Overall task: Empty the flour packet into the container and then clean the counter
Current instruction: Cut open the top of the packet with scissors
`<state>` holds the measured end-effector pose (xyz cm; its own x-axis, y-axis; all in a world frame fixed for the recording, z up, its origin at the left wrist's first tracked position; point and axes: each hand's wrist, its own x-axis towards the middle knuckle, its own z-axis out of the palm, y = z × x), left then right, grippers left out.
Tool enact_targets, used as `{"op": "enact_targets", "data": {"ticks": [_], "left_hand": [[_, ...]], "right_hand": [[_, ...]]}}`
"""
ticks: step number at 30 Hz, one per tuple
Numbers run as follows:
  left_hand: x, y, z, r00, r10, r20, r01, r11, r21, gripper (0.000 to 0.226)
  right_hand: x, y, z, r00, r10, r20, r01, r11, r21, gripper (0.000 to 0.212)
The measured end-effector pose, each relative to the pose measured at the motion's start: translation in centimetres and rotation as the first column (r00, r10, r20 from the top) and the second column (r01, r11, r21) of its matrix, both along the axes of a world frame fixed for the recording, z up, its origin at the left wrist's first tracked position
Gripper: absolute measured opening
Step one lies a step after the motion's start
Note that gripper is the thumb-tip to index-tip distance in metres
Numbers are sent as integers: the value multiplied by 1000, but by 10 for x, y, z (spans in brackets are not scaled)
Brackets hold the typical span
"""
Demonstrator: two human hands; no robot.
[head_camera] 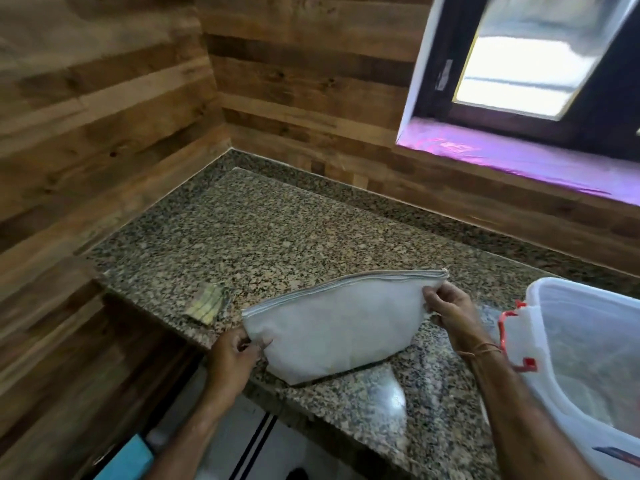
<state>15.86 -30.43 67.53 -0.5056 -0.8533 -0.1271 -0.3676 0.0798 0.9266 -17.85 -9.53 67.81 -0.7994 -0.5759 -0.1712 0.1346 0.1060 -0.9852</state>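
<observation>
A flat, limp white flour packet (pixel 339 327) is held just above the speckled granite counter (pixel 263 237), its stitched edge uppermost. My left hand (pixel 230 358) pinches its lower left corner. My right hand (pixel 450 308) pinches its upper right corner. A clear plastic container (pixel 588 358) with red clips stands at the right edge of the counter, just right of my right wrist; what it holds is too blurred to tell.
A small yellowish torn scrap (pixel 206 303) lies on the counter left of the packet. Wood-panelled walls close in the counter at the back and left. A window with a purple sill (pixel 519 157) sits above right. The counter's front edge runs below my hands.
</observation>
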Motion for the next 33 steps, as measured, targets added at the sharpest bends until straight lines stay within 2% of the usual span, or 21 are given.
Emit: {"op": "enact_targets", "data": {"ticks": [3, 7, 10, 14, 16, 18, 20, 22, 25, 27, 30, 31, 33], "left_hand": [[-9, 11, 0, 991, 134, 21, -133, 990, -55, 31], [-16, 9, 0, 981, 194, 5, -194, 980, -53, 43], [-13, 7, -2, 982, 189, -32, -189, 982, -14, 36], [-10, 15, 10, 982, 187, -24, -188, 979, -78, 23], [-7, 16, 16, 988, 151, -45, -154, 986, -69, 19], [-5, 17, 18, 987, 121, -106, -113, 991, 75, 17], [-5, 17, 20, 977, 143, -158, -99, 961, 260, 19], [-7, 17, 24, 954, 203, -220, -103, 911, 398, 3], [-5, 15, 25, 898, 335, -287, -148, 842, 519, 14], [-4, 16, 26, 878, 366, -308, -143, 816, 560, 15], [-1, 16, 29, 845, 414, -338, -99, 742, 663, 15], [-1, 14, 32, 844, 420, -332, -74, 706, 704, 26], [-3, 8, 42, 879, 395, -267, -64, 653, 754, 37]], "right_hand": [[-2, -2, -6, 998, -50, -43, 52, 998, 43, 20], [-7, -1, -9, 995, -77, -67, 76, 997, -29, 19], [-4, -1, -12, 992, -117, -55, 114, 992, -54, 17], [4, 6, -8, 977, -136, -163, 151, 985, 84, 13], [2, 12, -6, 976, -122, -179, 149, 978, 145, 19], [0, 16, -1, 999, -48, -13, 49, 988, 146, 30], [1, 17, 4, 964, 67, 256, -76, 997, 28, 30], [0, 16, 9, 910, 113, 400, -76, 991, -107, 30], [0, 17, 7, 883, 32, 469, 82, 972, -222, 29], [-1, 18, 3, 860, -13, 511, 152, 961, -232, 25], [-2, 17, 5, 836, 2, 549, 111, 979, -173, 48], [-4, 16, 9, 823, 13, 567, 85, 985, -147, 58], [-8, 14, 19, 811, 36, 584, 23, 995, -93, 55]]}}
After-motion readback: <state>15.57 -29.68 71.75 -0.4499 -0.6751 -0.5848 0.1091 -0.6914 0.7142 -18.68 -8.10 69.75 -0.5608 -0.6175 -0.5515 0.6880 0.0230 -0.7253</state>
